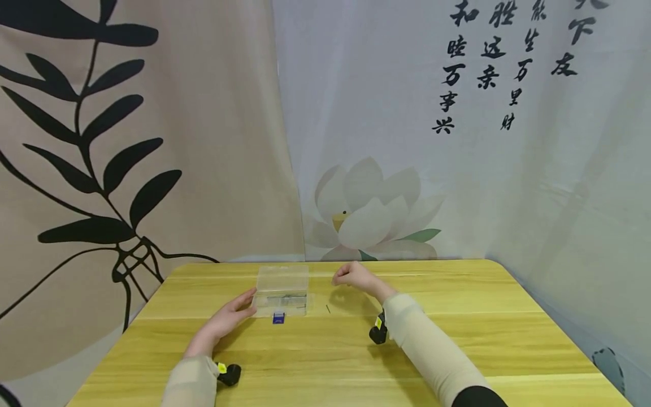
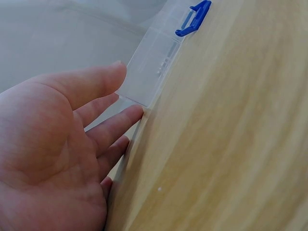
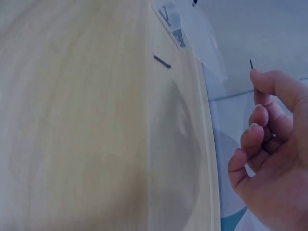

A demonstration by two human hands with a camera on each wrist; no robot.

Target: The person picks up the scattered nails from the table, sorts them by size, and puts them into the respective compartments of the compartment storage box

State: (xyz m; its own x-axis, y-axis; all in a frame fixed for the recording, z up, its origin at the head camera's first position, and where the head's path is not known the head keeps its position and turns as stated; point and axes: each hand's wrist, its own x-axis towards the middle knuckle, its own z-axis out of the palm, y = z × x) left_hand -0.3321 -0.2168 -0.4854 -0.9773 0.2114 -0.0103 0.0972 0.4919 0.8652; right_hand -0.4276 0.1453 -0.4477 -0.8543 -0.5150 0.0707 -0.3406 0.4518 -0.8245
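A clear plastic box (image 1: 261, 310) stands on the table with its lid (image 1: 282, 278) raised and a blue latch (image 1: 278, 318) at its front. Dark slim pieces lie inside, too small to make out. My left hand (image 1: 231, 317) is at the box's left side, fingertips against its edge and fingers loosely extended. Right of the box my right hand (image 3: 274, 130) is lifted above the table. Its thumb and index finger pinch a small dark screw, whose pointed tip (image 3: 250, 63) sticks up. Another dark screw (image 3: 162, 61) lies on the wood between that hand and the box.
The pale wooden table (image 1: 315, 362) ends at a straight far edge behind the box. Printed cloth (image 1: 229, 141) with leaves, a lotus and writing hangs behind it. Each wrist wears a black camera (image 1: 378, 333).
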